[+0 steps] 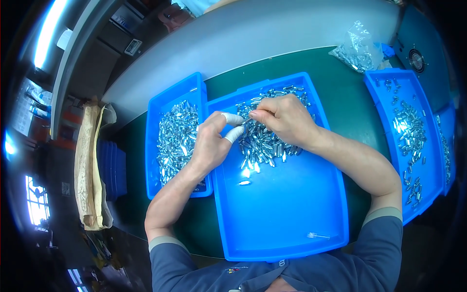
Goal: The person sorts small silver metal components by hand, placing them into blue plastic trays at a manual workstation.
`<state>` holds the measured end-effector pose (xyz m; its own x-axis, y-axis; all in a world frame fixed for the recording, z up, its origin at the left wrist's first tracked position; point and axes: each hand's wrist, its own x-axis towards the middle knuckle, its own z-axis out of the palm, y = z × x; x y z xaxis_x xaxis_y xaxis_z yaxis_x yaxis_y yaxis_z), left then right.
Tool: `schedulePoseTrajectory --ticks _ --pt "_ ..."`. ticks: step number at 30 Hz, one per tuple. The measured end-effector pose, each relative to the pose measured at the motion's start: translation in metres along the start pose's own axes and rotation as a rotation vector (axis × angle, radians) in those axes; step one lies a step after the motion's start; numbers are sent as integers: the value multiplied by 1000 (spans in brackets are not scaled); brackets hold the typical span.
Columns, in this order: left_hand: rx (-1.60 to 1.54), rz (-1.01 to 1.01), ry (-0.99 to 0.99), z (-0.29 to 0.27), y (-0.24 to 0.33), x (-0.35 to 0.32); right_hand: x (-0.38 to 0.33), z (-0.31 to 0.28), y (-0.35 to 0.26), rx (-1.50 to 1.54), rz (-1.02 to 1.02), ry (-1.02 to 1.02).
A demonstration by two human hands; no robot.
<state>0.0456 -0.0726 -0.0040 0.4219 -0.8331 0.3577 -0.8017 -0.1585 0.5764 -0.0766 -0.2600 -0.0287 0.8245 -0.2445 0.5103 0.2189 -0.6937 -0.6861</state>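
Note:
Over the heaped small metal parts in the large middle blue tray, both hands meet with their fingertips almost touching. White finger cots cover the thumb and index finger of my left hand, which pinches a small shiny metal part, largely hidden by the fingers. My right hand is closed in a pinch right beside it, at the same part; whether its fingers hold something thin of their own cannot be made out. One single metal part lies apart, below the heap.
A smaller blue tray of similar parts adjoins on the left. Another blue tray with scattered parts stands at the right. A clear bag of parts sits at the back right. A small clear tube lies near the middle tray's front.

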Motion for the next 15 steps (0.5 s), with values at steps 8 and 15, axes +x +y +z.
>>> schedulePoseTrajectory --ticks 8,15 --pt "198 90 82 -17 -11 10 5 -12 3 301 292 -33" --pt "603 156 251 -48 -29 13 7 -7 6 307 234 1"
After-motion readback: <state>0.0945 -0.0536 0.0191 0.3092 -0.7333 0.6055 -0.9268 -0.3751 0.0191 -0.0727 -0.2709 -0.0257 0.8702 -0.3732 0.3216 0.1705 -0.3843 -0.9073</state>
